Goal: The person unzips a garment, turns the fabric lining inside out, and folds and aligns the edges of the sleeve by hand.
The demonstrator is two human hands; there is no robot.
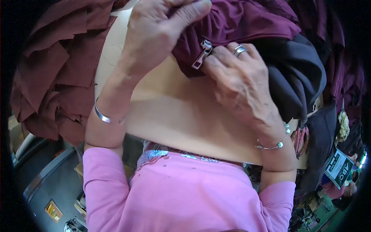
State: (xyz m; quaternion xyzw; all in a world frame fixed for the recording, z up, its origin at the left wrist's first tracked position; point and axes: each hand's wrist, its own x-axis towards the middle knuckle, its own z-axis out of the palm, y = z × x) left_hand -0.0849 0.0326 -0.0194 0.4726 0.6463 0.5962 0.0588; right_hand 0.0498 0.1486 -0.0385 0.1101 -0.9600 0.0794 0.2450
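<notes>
A maroon cloth piece (247, 19) lies bunched at the top of the view, over the pale tabletop (181, 112). My left hand (158, 31) is closed at the cloth's left side, its thumb reaching over the fabric; its fingertips are partly cut off by the upper edge of the view. My right hand (239, 73), with a ring on one finger, curls its fingers onto the cloth's lower edge. Right beside those fingers sits a silver zipper slider (202, 54) with its pull tab hanging down. The right fingertips are hidden in the fabric.
Overlapping reddish-brown cut cloth pieces (65, 69) cover the left side. Black fabric (297, 77) bulges beyond my right hand. More dark maroon cloth (344, 69) hangs at the far right. Below it are a green-and-white box (338, 168) and another person (334, 190).
</notes>
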